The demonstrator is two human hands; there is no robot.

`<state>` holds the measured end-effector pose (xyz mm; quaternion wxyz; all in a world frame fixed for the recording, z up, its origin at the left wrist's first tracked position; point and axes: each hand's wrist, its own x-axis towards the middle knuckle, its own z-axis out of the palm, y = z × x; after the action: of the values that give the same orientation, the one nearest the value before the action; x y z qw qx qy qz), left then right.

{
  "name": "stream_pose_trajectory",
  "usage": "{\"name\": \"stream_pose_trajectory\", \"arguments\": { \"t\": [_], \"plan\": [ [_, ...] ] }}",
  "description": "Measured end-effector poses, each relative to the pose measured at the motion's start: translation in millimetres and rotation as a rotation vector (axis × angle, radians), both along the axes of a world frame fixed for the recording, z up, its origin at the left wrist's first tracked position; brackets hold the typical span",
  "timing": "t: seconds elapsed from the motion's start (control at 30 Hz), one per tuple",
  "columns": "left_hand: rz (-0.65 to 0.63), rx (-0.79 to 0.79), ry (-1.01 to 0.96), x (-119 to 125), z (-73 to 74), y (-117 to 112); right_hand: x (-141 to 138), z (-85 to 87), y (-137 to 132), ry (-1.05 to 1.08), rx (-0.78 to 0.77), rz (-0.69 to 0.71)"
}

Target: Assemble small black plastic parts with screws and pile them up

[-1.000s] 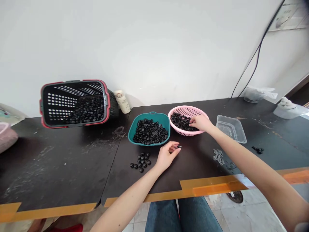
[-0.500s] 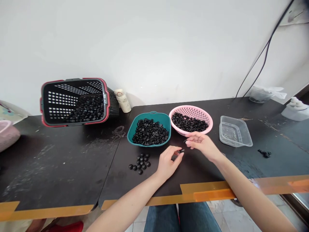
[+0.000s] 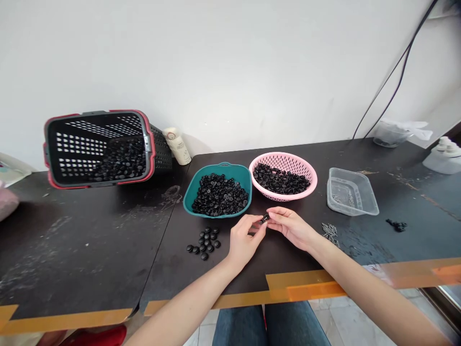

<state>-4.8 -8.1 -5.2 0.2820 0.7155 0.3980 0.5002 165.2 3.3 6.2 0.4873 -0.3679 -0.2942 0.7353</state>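
Note:
My left hand (image 3: pixel 245 239) pinches a small black plastic part (image 3: pixel 265 218) between thumb and fingertips. Meeting it from the other side, my right hand (image 3: pixel 291 228) has its fingers closed at the same part; whether it holds a separate piece is too small to tell. Just behind my hands stand a teal basin (image 3: pixel 187 204) full of black round pieces and a pink perforated basket (image 3: pixel 306 168) of black ring-like pieces. Left of my left hand, several black round caps (image 3: pixel 204 242) lie loose on the table.
A clear plastic tub (image 3: pixel 355 204) stands to the right, with small silver pins (image 3: pixel 329 231) heaped in front of it. Further right lies a small black pile (image 3: pixel 396 225). A dark basket with red rim (image 3: pixel 151 144) lies tipped at left beside a pale bottle (image 3: pixel 178 146).
My right hand has come left and down to meet my left hand at the small black part. The silver pins, hidden before by my right forearm, now show. The view has shifted slightly.

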Motion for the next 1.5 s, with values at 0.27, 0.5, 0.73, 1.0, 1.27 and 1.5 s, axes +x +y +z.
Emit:
{"name": "stream_pose_trajectory", "arguments": {
  "t": [0.27,0.5,0.73,1.0,1.27,1.5],
  "plan": [
    [0.026,0.014,0.019,0.7,0.6,0.8,0.3,-4.9,1.4,0.047,-0.049,0.014],
    [0.065,0.083,0.051,-0.8,1.9,1.1,-4.1,-5.9,0.9,0.016,-0.034,-0.023],
    [0.074,0.072,0.067,-1.5,0.7,1.3,-4.6,-4.7,0.0,-0.042,-0.005,-0.008],
    [0.085,0.069,0.074,-1.2,1.6,0.6,-6.3,-3.7,-1.1,-0.007,-0.034,-0.041],
    [0.084,0.063,0.090,-1.8,0.2,1.2,-5.5,-5.8,-1.0,-0.013,-0.035,-0.019],
    [0.086,0.085,0.097,-3.0,-1.3,1.0,-6.9,-5.2,-1.7,-0.063,-0.012,-0.018]
  ]
}}
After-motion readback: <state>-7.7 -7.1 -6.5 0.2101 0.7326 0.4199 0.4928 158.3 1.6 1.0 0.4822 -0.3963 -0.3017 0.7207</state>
